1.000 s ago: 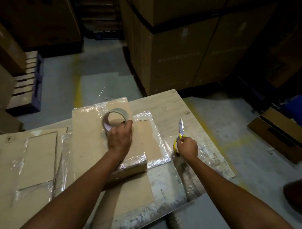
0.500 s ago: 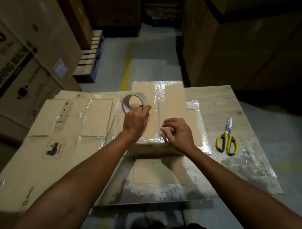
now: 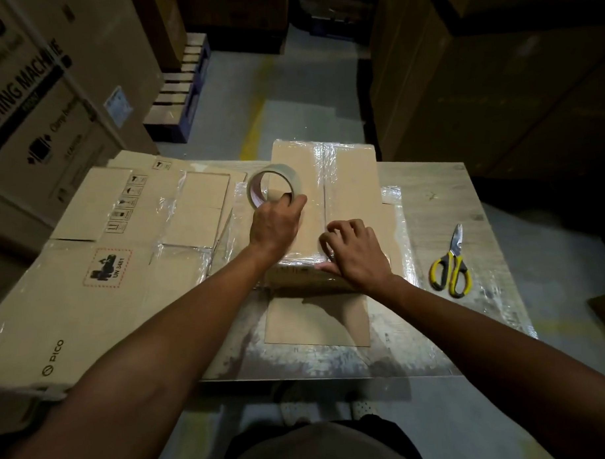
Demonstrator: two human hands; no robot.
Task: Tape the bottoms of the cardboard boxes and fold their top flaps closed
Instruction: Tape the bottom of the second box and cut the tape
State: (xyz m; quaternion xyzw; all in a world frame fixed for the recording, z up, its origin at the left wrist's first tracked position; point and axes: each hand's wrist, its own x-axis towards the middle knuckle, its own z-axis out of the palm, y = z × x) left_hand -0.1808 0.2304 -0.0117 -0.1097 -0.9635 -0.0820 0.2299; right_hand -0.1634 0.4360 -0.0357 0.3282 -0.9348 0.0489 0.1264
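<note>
A small cardboard box (image 3: pixel 351 190) lies on the wooden table (image 3: pixel 430 197), its flaps meeting in a centre seam covered with shiny clear tape. My left hand (image 3: pixel 277 223) grips a roll of clear tape (image 3: pixel 274 189), held upright on the box's left half with fingers through the core. On the near edge of the box, my right hand (image 3: pixel 357 255) rests with fingers curled, fingertips pressing at the seam and thumb along the front edge. Whether it pinches a tape end I cannot tell.
Yellow-handled scissors (image 3: pixel 451 265) lie shut on the table to the right. Flattened cardboard boxes (image 3: pixel 99 257) are stacked at the left. A loose cardboard sheet (image 3: pixel 314 321) lies in front of the box. Large cartons (image 3: pixel 49 87) and a pallet (image 3: pixel 180 96) stand around on the floor.
One second ago my right hand held the scissors; it put them down on the table and moved onto the box's near edge. My left hand kept the tape roll on the box.
</note>
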